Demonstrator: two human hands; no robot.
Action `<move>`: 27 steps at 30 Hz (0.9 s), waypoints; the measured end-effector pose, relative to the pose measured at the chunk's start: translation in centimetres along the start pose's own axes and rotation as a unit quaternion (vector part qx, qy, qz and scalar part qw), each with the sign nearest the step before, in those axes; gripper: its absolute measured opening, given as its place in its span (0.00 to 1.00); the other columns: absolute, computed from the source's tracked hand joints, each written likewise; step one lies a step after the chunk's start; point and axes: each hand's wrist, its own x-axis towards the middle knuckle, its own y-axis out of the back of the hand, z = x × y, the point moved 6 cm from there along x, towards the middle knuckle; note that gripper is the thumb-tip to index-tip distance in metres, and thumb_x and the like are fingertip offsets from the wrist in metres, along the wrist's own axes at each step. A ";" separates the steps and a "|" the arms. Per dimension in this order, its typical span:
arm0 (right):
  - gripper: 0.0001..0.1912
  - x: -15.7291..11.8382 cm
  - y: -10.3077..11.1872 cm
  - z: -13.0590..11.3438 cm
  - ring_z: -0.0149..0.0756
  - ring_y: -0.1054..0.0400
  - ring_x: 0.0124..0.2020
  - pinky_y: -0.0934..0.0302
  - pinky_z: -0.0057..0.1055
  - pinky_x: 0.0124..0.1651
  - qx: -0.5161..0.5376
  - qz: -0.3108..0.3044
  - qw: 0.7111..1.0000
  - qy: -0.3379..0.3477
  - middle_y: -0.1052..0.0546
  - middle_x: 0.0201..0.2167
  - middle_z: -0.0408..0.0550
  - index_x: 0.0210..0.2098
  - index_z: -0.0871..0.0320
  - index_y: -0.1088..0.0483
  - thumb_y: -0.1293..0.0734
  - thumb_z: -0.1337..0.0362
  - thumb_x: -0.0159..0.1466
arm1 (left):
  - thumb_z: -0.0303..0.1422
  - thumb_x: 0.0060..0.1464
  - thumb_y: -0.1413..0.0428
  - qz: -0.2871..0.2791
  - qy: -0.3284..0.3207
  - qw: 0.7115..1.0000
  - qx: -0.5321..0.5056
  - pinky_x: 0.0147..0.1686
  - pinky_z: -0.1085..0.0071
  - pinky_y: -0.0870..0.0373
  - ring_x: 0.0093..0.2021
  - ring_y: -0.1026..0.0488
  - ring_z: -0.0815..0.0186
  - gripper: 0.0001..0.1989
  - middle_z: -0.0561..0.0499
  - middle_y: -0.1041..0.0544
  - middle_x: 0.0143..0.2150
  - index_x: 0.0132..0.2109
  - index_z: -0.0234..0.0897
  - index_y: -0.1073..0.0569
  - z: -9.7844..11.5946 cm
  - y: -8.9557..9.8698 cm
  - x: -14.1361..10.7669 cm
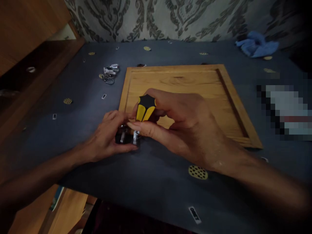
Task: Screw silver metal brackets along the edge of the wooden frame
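My right hand (185, 126) is wrapped round the black and yellow handle of a screwdriver (145, 108), whose top end points up at the camera. The lower part of the tool is hidden behind my fingers. My left hand (107, 136) is closed on a small metal hinge (123, 136) at the near left corner of a framed wooden panel (180, 84). Two silver arms of metal stick out between its thumb and fingers, just below the right thumb. The panel lies flat on the blue patterned cloth (156, 195).
More metal hinges (109, 73) lie in a small pile left of the panel. A crumpled blue cloth (257, 44) is at the back right, and a blurred-out object (290, 110) at the right. Wooden furniture (31, 26) stands at the left; patterned wallpaper is behind.
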 end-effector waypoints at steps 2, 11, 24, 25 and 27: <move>0.19 -0.1 -0.2 -0.1 0.24 0.34 0.25 0.38 0.24 0.30 -0.020 0.005 1.000 0.002 0.29 0.28 0.36 0.35 0.57 0.32 0.36 0.53 0.80 | 0.48 0.61 0.31 -0.003 0.003 1.000 0.003 0.53 0.50 0.24 0.53 0.21 0.49 0.28 0.48 0.19 0.52 0.62 0.47 0.29 0.0 0.0 0.0; 0.13 -0.3 -0.5 -0.8 0.25 0.29 0.29 0.33 0.23 0.35 -0.035 0.021 0.999 0.011 0.23 0.31 0.39 0.36 0.58 0.31 0.32 0.62 0.78 | 0.49 0.61 0.32 -0.027 0.019 0.999 0.003 0.56 0.48 0.24 0.53 0.22 0.49 0.24 0.47 0.19 0.52 0.56 0.43 0.26 0.3 0.0 0.2; 0.13 -0.5 1.6 0.1 0.34 0.27 0.27 0.32 0.34 0.30 -0.028 0.097 0.988 -0.115 0.20 0.30 0.43 0.36 0.53 0.28 0.28 0.55 0.74 | 0.46 0.61 0.31 -0.008 -0.003 1.000 -0.028 0.56 0.49 0.27 0.53 0.21 0.50 0.30 0.50 0.16 0.51 0.65 0.48 0.31 0.3 0.1 0.1; 0.14 -0.6 1.3 0.4 0.34 0.28 0.27 0.33 0.34 0.30 -0.033 0.084 0.988 -0.127 0.21 0.30 0.42 0.35 0.52 0.29 0.28 0.53 0.74 | 0.47 0.61 0.31 -0.007 -0.006 0.999 -0.030 0.56 0.50 0.27 0.53 0.22 0.50 0.31 0.50 0.16 0.51 0.65 0.48 0.32 0.2 0.0 0.0; 0.16 -0.8 0.9 1.0 0.34 0.28 0.27 0.34 0.34 0.30 -0.033 0.073 0.985 -0.153 0.21 0.30 0.42 0.34 0.51 0.30 0.28 0.50 0.74 | 0.47 0.61 0.31 -0.015 0.000 0.999 -0.032 0.57 0.50 0.27 0.52 0.22 0.51 0.31 0.50 0.16 0.51 0.66 0.47 0.32 0.1 -0.1 0.0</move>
